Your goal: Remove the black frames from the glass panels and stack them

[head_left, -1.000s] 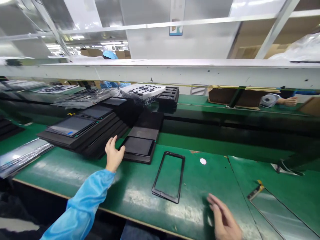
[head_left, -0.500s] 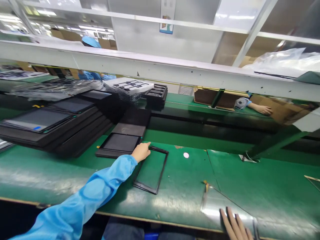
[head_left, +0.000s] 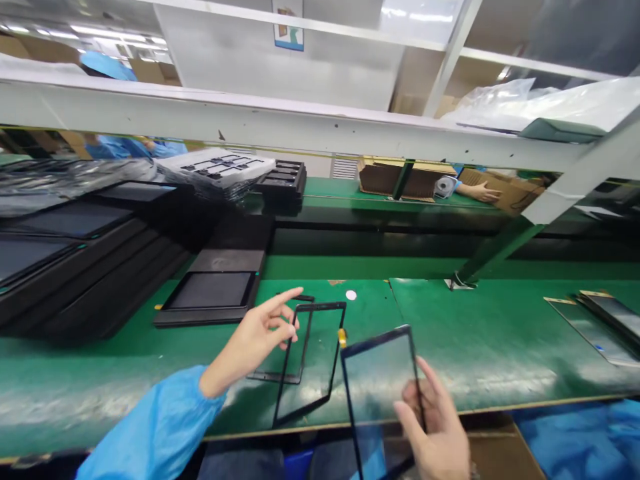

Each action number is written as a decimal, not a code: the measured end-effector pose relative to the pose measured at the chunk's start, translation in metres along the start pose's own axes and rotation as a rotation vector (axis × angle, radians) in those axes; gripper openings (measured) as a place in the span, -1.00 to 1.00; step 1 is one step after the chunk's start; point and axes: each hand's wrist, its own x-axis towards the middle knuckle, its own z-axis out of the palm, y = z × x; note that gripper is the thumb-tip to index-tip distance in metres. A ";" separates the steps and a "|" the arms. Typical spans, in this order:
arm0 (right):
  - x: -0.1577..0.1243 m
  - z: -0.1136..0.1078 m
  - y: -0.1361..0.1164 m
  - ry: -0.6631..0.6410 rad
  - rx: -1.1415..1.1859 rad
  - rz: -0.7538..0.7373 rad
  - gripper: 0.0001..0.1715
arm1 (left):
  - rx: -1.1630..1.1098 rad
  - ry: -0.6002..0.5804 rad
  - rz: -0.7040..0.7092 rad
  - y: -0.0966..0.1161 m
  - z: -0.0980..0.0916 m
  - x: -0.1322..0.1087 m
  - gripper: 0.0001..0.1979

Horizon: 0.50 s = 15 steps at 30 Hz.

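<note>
My left hand point(head_left: 253, 340) pinches the upper left side of a thin black rectangular frame point(head_left: 320, 307), its index finger pointing out. The frame is tilted above the green bench. A second black frame point(head_left: 307, 343) lies partly behind it on the bench. In my right hand point(head_left: 440, 427) is a clear touch-screen glass panel point(head_left: 383, 380) with a black border, gripped by its right edge. A yellow flex tab point(head_left: 343, 338) sticks out at its upper left corner. Left of my left hand, a dark tablet screen point(head_left: 210, 290) rests in a black tray point(head_left: 200, 317).
Stacked black trays with screens point(head_left: 115, 260) stand at the left. White trays point(head_left: 215, 163) sit farther back. More glass panels point(head_left: 595, 333) lie at the right, beyond a green post point(head_left: 500, 250). A co-worker's hand point(head_left: 483, 193) rests by a cardboard box across the bench.
My left hand has lifted a black frame off the bench. My right hand has raised the glass panel from the bench and brought it left, near the frame. The view has turned right.
</note>
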 end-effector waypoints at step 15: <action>-0.019 0.041 -0.011 -0.170 0.150 0.130 -0.27 | -0.085 0.012 0.171 -0.008 0.032 -0.034 -0.63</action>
